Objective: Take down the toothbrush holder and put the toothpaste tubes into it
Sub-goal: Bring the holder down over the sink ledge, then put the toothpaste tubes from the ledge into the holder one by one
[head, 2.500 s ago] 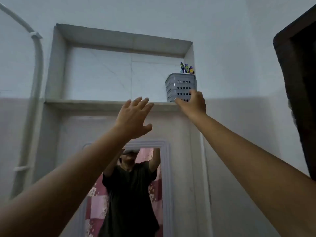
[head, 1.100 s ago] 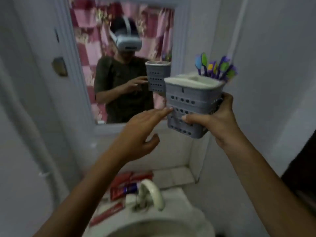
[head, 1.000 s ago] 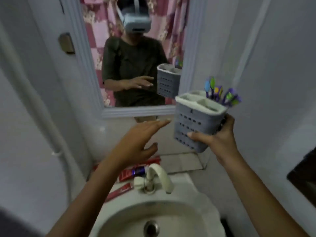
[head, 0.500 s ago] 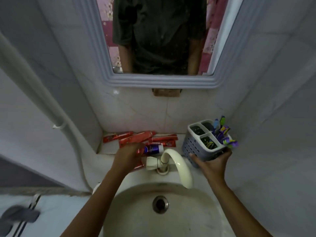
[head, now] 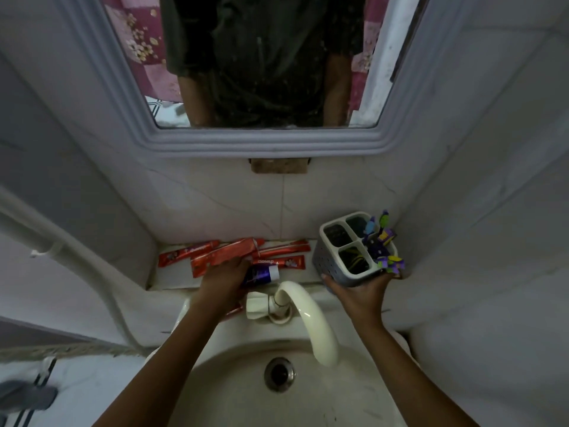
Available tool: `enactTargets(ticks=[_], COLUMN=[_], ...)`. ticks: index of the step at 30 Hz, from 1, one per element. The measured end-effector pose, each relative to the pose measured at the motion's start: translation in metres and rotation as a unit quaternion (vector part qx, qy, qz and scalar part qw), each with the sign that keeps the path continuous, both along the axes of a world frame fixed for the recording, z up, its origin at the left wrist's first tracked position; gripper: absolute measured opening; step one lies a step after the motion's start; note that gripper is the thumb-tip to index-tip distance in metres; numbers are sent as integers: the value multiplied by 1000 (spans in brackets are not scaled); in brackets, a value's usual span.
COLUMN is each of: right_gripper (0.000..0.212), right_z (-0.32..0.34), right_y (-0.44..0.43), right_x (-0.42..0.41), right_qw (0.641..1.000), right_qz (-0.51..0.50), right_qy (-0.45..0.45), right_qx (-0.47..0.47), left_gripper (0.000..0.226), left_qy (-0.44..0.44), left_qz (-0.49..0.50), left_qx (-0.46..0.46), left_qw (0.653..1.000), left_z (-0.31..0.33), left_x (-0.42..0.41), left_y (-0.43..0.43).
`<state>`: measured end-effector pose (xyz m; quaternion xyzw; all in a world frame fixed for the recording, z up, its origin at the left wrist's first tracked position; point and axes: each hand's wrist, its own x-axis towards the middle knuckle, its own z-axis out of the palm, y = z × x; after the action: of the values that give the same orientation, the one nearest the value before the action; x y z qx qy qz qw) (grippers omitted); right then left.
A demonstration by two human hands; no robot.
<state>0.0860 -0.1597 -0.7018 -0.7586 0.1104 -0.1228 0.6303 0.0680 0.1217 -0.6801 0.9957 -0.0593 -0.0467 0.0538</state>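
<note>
The grey perforated toothbrush holder has several compartments, with several purple and green toothbrushes in its right side. My right hand grips it from below, at the right end of the ledge behind the basin. Several red toothpaste tubes lie in a pile on that ledge, along with a purple-and-white tube. My left hand rests fingers-down on the pile, covering part of the purple tube; whether it has closed on a tube is hidden.
A cream tap curves over the white basin between my arms. A grey-framed mirror hangs above the ledge, showing a person's dark shirt. A white pipe runs down the left wall. Walls close in on both sides.
The holder came down from the high shelf in my right hand to the ledge's right end. My left hand dropped onto the toothpaste pile. The view tilted down to the basin.
</note>
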Motion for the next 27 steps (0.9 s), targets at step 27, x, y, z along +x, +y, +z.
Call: enactTargets(ticks=[27], right_gripper=[110], right_z=[-11], right_y=[-8], right_x=[4], right_qw=[999], right_qz=[13], right_qy=[36], right_qx=[10], left_gripper=[20], left_qy=[-133], left_qz=[-333], left_qx=[314], left_qw=[879], left_z=[152], left_x=[83], left_y=[-135])
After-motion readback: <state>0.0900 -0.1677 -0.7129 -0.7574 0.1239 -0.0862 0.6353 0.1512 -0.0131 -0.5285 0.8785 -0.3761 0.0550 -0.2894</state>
